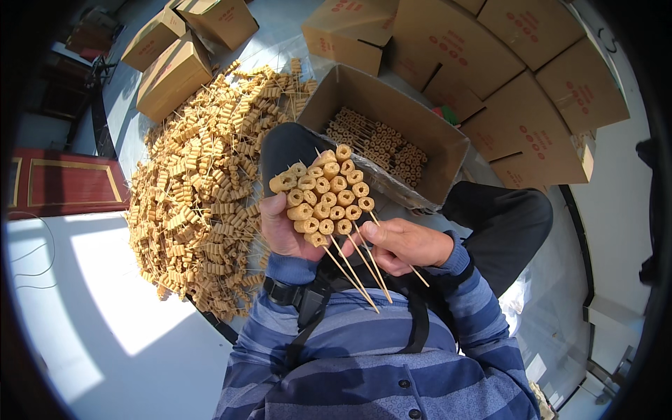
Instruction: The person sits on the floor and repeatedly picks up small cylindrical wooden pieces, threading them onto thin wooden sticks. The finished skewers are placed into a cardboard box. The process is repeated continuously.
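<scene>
My left hand [283, 231] is closed around a bunch of skewers [329, 192], each threaded with several golden-brown hollow rolls. Their bare wooden sticks point down and to the right, toward my lap. On the right side of the bunch, my right hand [399, 245] pinches the stick of one skewer between thumb and fingers. The palm of the left hand is hidden behind the rolls. Just beyond the bunch stands an open cardboard box [448, 150] with rows of the same skewers [378, 143] packed inside.
A large heap of loose skewers [203, 189] lies on the floor to my left. Closed cardboard boxes [175, 77] stand behind it. More boxes [490, 77] are stacked at the far right. My bent legs [500, 231] flank the open box. A dark red panel [70, 180] is at the left.
</scene>
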Available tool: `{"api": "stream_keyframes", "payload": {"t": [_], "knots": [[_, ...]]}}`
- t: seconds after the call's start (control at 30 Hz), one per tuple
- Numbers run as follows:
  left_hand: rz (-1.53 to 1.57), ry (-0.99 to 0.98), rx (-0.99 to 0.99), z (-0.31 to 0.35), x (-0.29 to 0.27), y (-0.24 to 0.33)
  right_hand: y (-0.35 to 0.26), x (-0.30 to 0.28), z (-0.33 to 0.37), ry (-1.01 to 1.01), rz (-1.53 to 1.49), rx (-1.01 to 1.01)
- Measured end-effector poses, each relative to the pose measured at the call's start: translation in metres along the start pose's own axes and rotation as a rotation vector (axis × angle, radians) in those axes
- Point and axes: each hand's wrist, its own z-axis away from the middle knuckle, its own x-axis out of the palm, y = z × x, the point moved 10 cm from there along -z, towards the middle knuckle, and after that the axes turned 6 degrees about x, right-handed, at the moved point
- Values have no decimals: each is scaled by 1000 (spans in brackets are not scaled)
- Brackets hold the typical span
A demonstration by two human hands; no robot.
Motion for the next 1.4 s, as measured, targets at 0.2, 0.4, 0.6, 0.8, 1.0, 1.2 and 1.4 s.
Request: {"api": "stream_keyframes", "payload": {"t": [0.2, 0.4, 0.6, 0.8, 1.0, 1.2, 1.4], "knots": [[3, -73, -71, -6, 10, -13, 9, -3, -10, -67, -35, 13], [-54, -135, -101, -16, 10, -9, 4, -17, -21, 32, 99, -2], [-207, -35, 97, -24, 5, 23, -38, -52, -5, 518, 368, -271], [-240, -115, 54, -29, 24, 4, -80, -43, -8, 690, 480, -533], [-318, -91, 125, -30, 26, 6, -93, -38, -16, 776, 496, -521], [-337, -96, 214, -32, 31, 10, -99, -38, -24, 717, 399, -536], [-398, -123, 276, -34, 44, 19, -106, -34, -26, 763, 524, -609]]}}
